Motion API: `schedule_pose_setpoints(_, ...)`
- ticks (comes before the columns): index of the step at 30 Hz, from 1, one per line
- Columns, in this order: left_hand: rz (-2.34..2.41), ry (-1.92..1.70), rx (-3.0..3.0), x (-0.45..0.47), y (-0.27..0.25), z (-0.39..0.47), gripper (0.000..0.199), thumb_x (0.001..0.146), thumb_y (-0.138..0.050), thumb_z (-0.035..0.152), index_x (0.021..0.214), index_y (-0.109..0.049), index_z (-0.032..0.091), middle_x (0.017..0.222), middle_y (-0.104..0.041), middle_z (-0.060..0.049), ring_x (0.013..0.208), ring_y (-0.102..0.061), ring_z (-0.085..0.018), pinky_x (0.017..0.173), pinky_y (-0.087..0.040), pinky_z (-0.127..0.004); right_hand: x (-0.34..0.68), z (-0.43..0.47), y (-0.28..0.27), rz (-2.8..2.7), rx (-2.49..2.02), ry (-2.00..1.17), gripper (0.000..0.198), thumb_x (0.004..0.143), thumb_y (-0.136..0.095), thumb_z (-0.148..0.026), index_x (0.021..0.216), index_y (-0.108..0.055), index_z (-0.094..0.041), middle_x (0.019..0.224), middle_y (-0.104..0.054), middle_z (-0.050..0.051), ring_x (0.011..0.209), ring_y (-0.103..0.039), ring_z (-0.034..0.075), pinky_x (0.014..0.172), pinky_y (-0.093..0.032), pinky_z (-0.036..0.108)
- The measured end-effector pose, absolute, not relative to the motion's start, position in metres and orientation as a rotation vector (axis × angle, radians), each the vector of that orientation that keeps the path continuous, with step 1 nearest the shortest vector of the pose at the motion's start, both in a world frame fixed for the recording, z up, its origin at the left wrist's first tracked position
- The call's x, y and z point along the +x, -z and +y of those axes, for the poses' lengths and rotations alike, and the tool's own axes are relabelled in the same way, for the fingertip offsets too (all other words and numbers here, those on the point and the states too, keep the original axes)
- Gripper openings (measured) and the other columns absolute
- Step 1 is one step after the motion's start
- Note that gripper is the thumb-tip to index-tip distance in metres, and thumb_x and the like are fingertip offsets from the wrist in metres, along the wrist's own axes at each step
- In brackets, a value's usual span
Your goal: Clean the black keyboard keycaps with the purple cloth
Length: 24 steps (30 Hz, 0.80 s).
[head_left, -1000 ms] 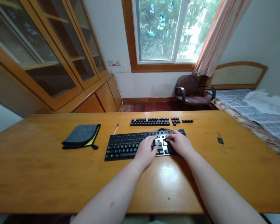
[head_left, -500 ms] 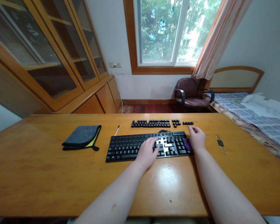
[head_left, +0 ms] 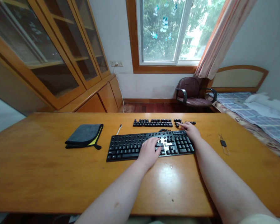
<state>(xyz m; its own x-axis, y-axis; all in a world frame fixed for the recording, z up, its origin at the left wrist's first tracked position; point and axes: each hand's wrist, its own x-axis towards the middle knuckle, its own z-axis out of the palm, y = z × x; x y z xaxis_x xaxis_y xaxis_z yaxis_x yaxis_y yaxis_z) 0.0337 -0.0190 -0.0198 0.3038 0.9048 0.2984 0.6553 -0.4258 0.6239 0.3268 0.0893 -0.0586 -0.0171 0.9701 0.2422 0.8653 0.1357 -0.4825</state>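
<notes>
A black keyboard (head_left: 128, 146) lies on the wooden desk, several of its keys without caps on the right part. My left hand (head_left: 149, 150) rests on it right of the middle, fingers spread, holding nothing that I can see. Behind the keyboard's right end, my right hand (head_left: 190, 130) reaches to a small cluster of loose black keycaps (head_left: 177, 120), index finger stretched out to the nearest ones. Its palm side is hidden. Rows of loose keycaps (head_left: 152, 123) stand behind the keyboard, and a few more keycaps (head_left: 193, 123) show just past my right hand.
On the left lie a folded grey cloth (head_left: 84, 135) with a yellow edge and a small white-handled brush (head_left: 119, 129). A keycap puller (head_left: 223, 143) with wire loops lies to the right on the desk (head_left: 37, 180). An armchair (head_left: 191, 90) stands beyond.
My right hand has moved left and forward from beside the keyboard's right end to the small keycap cluster. A purple patch near that hand no longer shows. My left hand stays put.
</notes>
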Motion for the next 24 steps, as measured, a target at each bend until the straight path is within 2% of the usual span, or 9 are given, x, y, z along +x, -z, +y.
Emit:
schedule_pose_setpoints(4,1.404,-0.891,2.186,0.033,0.0185,-0.0185,0.034,0.078,-0.056,0.022,0.112,-0.056,0.02,0.117,-0.059,-0.006,0.11,-0.053,-0.023,0.098,-0.04,-0.04,0.3234,0.087,0.0572,-1.93,-1.776,-0.234,0.027,0.082,-0.054,-0.029,0.105,-0.067,-0.032,0.096,-0.06,0.004,0.083,-0.058,0.019,0.066,-0.042,0.028)
schedule_pose_setpoints(10,1.38,-0.928,2.156,0.0319,0.0194,-0.0173,0.034,0.079,-0.055,0.022,0.112,-0.056,0.02,0.117,-0.059,-0.007,0.11,-0.053,-0.022,0.098,-0.039,-0.04,0.3254,0.088,0.0597,-1.829,-1.69,-0.252,0.015,0.077,-0.06,-0.032,0.083,-0.073,-0.026,0.1,-0.063,0.003,0.089,-0.06,0.019,0.076,-0.046,0.03)
schedule_pose_setpoints(17,1.394,-0.909,2.18,0.0328,0.0215,-0.0169,0.034,0.078,-0.056,0.023,0.112,-0.056,0.021,0.116,-0.059,-0.006,0.109,-0.053,-0.023,0.098,-0.039,-0.04,0.3234,0.0864,0.0564,-1.9,-1.702,-0.234,0.032,0.08,-0.056,-0.026,0.11,-0.064,-0.033,0.111,-0.06,0.003,0.095,-0.059,0.021,0.077,-0.046,0.031)
schedule_pose_setpoints(21,1.393,-0.89,2.197,0.0324,0.0197,-0.0184,0.034,0.079,-0.054,0.023,0.113,-0.055,0.021,0.117,-0.059,-0.006,0.109,-0.052,-0.021,0.098,-0.038,-0.038,0.3234,0.0871,0.0556,-1.918,-1.771,-0.231,0.026,0.079,-0.057,-0.028,0.103,-0.068,-0.03,0.105,-0.061,0.004,0.089,-0.06,0.021,0.072,-0.046,0.03)
schedule_pose_setpoints(24,1.49,-0.871,2.229,0.0323,0.0191,-0.0215,0.033,0.08,-0.051,0.023,0.114,-0.054,0.022,0.117,-0.059,-0.005,0.112,-0.049,-0.021,0.105,-0.029,-0.042,0.3243,0.0882,0.0558,-1.901,-1.8,-0.224,0.022,0.078,-0.058,-0.029,0.096,-0.07,-0.028,0.103,-0.061,0.004,0.085,-0.06,0.019,0.071,-0.046,0.03)
